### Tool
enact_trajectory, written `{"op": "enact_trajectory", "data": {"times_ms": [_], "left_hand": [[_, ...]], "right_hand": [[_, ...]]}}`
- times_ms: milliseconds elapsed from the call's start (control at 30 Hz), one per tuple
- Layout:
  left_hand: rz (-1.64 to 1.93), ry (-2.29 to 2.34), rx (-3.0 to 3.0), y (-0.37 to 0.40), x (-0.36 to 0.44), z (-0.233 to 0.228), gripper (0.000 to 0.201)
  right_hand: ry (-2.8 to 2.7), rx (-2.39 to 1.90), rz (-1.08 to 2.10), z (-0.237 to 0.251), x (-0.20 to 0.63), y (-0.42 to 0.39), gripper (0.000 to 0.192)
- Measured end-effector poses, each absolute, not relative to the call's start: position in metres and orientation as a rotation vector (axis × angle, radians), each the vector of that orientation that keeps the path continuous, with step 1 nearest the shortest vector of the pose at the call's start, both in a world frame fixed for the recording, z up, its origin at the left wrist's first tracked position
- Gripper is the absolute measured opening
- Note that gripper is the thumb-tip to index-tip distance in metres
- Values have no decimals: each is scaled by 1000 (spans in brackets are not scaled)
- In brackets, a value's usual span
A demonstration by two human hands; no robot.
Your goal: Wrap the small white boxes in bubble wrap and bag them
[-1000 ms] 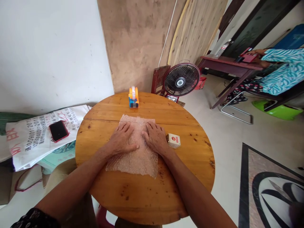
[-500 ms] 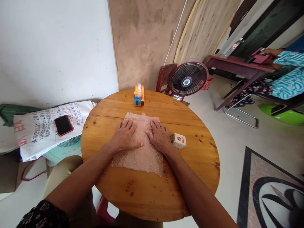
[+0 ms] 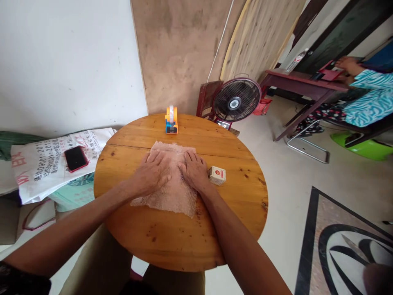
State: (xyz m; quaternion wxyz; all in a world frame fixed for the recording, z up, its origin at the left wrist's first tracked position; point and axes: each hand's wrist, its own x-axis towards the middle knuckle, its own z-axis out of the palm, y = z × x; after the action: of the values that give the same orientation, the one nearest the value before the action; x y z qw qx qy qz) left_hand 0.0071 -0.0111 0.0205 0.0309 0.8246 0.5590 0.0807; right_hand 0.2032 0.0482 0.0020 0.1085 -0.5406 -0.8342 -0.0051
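A sheet of clear bubble wrap (image 3: 172, 196) lies on the round wooden table (image 3: 184, 246). My left hand (image 3: 150, 174) rests on its left side, palm down with the fingers stretched out. On the right side my right hand (image 3: 194, 170) lies flat too, fingers forward and a little apart. Neither hand grips anything. Just right of my right hand sits a small printed carton (image 3: 217, 175). Farther back, near the table's far edge, stands an orange and blue tape dispenser (image 3: 171, 121) with a roll of clear tape.
A floor fan (image 3: 236, 102) and a wooden chair stand behind the table. White sacks (image 3: 46, 164) with a phone (image 3: 75, 158) on top lie at the left. At a dark red desk (image 3: 307, 82) on the right sits another person in a patterned sleeve (image 3: 371, 98).
The view has shifted, so the table and its objects appear farther left. Both hands stay flat on the bubble wrap, with my left thumb now nearer its fingers.
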Motion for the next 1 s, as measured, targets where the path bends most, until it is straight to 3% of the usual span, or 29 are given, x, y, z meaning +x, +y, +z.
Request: {"op": "enact_trajectory", "data": {"times_ms": [133, 400, 667, 900, 1000], "left_hand": [[201, 1462, 2629, -19, 10, 11, 68], [323, 1463, 2573, -24, 12, -5, 76], [333, 1439, 2561, -21, 11, -4, 78], [342, 1431, 2560, -22, 13, -2, 77], [354, 1424, 2564, -21, 14, -1, 75]], "right_hand": [[-2449, -1575, 23, 3, 206, 47, 51], [-2436, -1555, 70, 8, 205, 42, 50], [-2549, -1419, -22, 55, 223, 30, 39], [-2599, -1723, -1, 63, 284, 23, 56], [-2469, -1859, 125, 58, 304, 22, 39]]}}
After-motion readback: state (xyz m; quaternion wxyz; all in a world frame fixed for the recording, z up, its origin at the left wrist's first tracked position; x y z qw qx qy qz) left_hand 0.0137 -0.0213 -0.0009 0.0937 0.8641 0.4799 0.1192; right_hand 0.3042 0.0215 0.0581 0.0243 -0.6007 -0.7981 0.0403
